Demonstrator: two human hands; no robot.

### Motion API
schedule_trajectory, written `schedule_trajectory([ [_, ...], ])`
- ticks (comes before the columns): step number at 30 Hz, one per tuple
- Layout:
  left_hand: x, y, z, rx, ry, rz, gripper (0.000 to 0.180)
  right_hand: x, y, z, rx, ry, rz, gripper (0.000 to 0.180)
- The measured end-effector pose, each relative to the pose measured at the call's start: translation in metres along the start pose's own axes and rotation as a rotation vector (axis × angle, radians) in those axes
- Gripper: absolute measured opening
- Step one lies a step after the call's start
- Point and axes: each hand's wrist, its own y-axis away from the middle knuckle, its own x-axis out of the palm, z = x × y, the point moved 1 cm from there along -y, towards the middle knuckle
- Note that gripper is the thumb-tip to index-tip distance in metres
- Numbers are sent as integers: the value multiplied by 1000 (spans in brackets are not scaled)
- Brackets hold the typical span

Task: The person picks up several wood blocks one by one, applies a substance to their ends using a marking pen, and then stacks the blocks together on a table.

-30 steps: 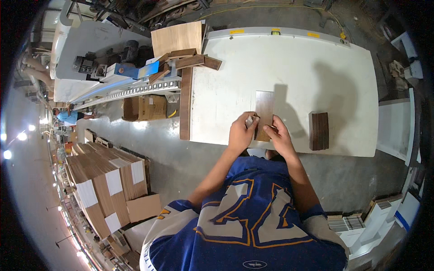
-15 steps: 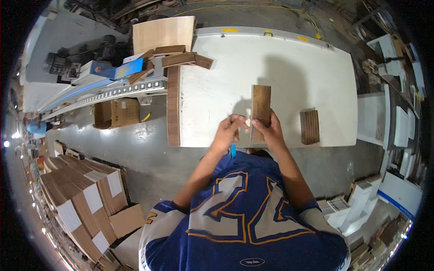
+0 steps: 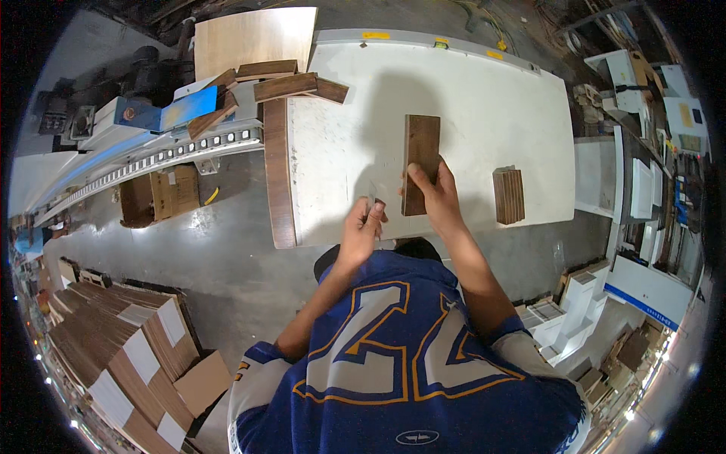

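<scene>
My right hand (image 3: 435, 189) is wrapped round a short dark-brown wood-grain board (image 3: 422, 147), thumb across its face, and holds it lengthwise over the white tabletop (image 3: 340, 151). To the left of that board, and apart from it, my left hand (image 3: 364, 225) is closed with its fingers pinched together. A thin pale greyish piece (image 3: 371, 194) sticks up from these fingers; its kind is too small to tell. On the right part of the table stands a stack of similar brown boards (image 3: 509, 196), its edges showing.
Loose brown boards (image 3: 286, 87) lie at the table's far left corner beside a pale wooden panel (image 3: 253, 41). A long level (image 3: 423, 44) runs along the far edge. Left of the table are a metal rail (image 3: 174, 151) and a cardboard box (image 3: 175, 189); stacked panels (image 3: 113, 333) stand behind.
My left hand has drawn away leftward from the board and turned; the blue thing below it no longer shows. The right hand still holds the board. The whole view has shifted slightly.
</scene>
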Motion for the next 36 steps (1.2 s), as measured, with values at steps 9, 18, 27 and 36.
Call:
schedule_trajectory([
  [9,-13,-1,-56,701,-780,-53,17,6,8,-22,2,297,-161,59],
  [18,-6,-31,-67,887,-990,-343,19,12,30,-22,-44,489,-85,54],
  [27,-21,-97,-107,448,-596,-463,21,-7,46,-7,-83,500,30,53],
  [36,20,-68,-61,400,102,-233,18,-43,37,-11,-150,383,-81,57],
])
